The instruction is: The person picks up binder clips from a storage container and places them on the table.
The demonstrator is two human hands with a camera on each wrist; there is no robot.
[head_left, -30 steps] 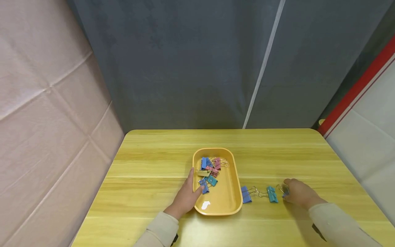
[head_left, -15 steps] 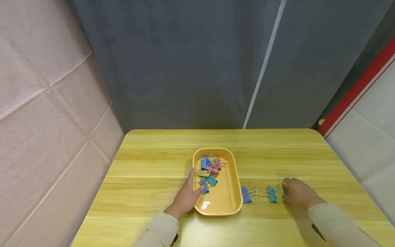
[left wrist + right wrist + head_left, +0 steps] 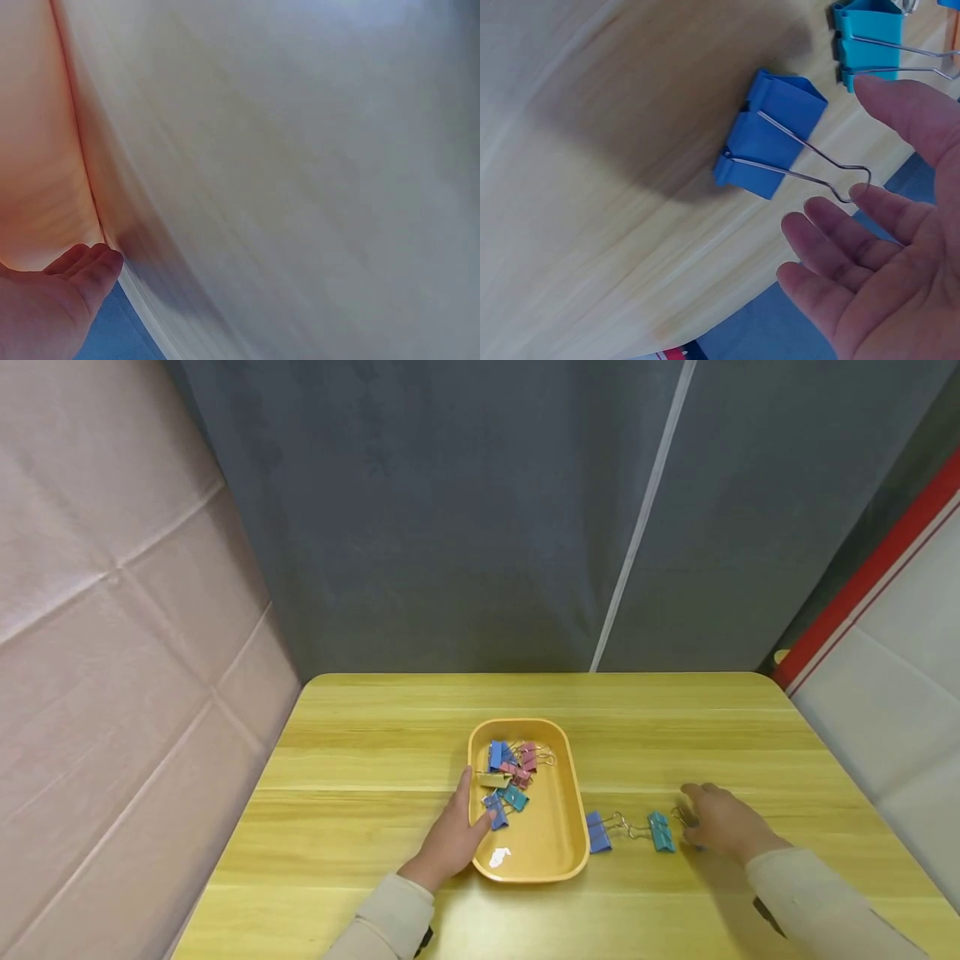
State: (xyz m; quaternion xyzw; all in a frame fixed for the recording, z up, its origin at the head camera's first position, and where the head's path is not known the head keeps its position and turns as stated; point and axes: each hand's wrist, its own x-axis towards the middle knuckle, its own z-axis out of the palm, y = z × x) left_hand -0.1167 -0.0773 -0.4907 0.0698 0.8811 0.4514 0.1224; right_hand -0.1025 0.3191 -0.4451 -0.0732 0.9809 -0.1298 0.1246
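Note:
My left hand (image 3: 452, 837) grips the left rim of a yellow tray (image 3: 553, 827), thumb over the edge and fingers along the outside. Inside the tray lie blue, pink, teal and yellow binder clips. Over the table at the right, my right hand (image 3: 726, 824) is spread above a blue binder clip (image 3: 769, 139), mostly covered by the hand in the head view. The right wrist view shows that clip lying on the table, a fingertip close to its wire handle. Left of it sit a teal binder clip (image 3: 662, 832) and another blue binder clip (image 3: 598, 833) beside the tray.
The wooden table (image 3: 375, 735) backs onto a dark grey curtain (image 3: 450, 527). A pale cloth wall (image 3: 135, 693) stands on the left, and a white panel with a red edge (image 3: 870, 577) on the right.
My right hand has shifted slightly left and away from me, its fingers more spread, now covering more of the blue clip. The left hand and tray stay put.

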